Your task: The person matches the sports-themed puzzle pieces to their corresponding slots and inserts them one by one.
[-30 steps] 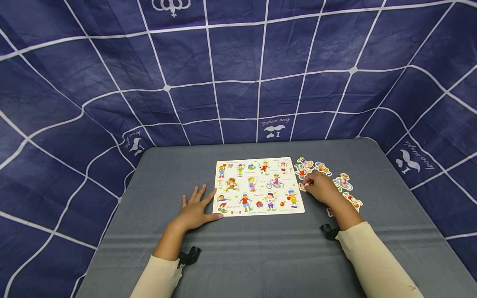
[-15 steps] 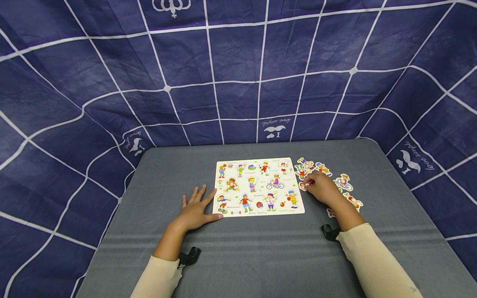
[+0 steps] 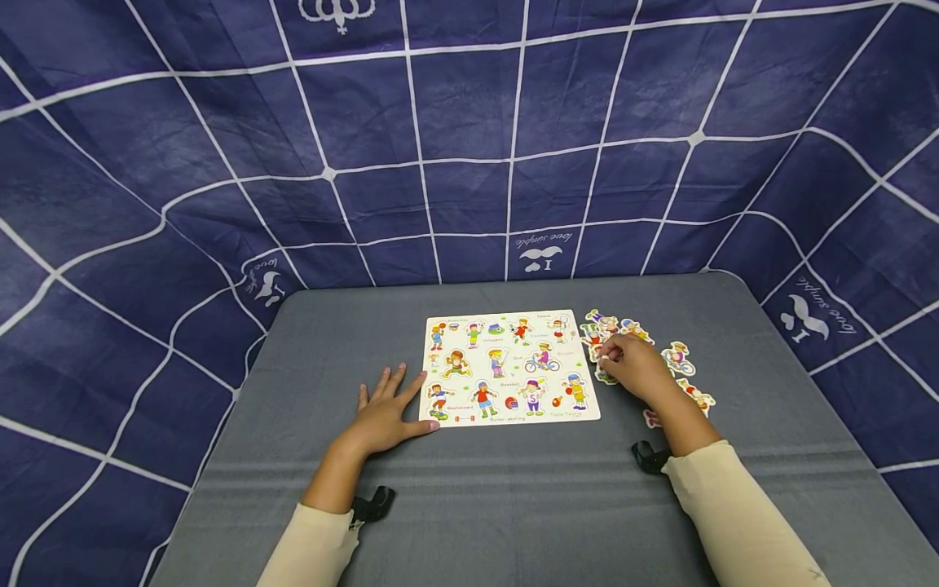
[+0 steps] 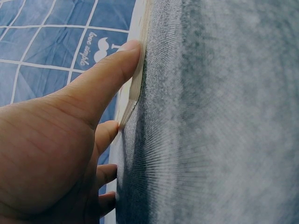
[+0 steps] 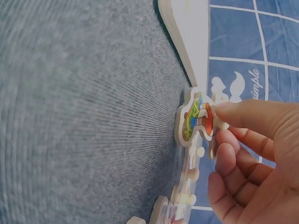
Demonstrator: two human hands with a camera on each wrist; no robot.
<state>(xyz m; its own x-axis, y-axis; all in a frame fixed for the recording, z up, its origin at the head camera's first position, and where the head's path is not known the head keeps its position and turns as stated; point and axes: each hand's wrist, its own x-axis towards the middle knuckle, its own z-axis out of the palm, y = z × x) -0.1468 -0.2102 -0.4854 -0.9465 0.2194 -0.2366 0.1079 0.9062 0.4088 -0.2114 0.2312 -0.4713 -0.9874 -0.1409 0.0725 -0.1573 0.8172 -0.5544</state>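
A white wooden puzzle board (image 3: 477,326) printed with sporty cartoon figures lies on the grey table. My left hand (image 3: 381,420) is spread flat at its left side. The left thumb (image 4: 126,58) presses on the board's near left corner, and a fingertip touches the left edge. Just past the right edge, my right hand (image 3: 637,371) pinches a small knobbed puzzle piece (image 5: 195,119) showing a skateboard, between thumb and fingers. Part of that piece is hidden by the fingers in the head view.
Several loose puzzle pieces (image 3: 678,359) lie right of the board, some partly covered by the right hand and forearm. A few touch or overlap near the far right corner. A blue cloth (image 3: 469,196) with white grid lines hangs behind the table and at both sides.
My right hand has shifted slightly, and the piece at its fingertips has turned or tilted so a different part shows. The left hand and the board have stayed put.
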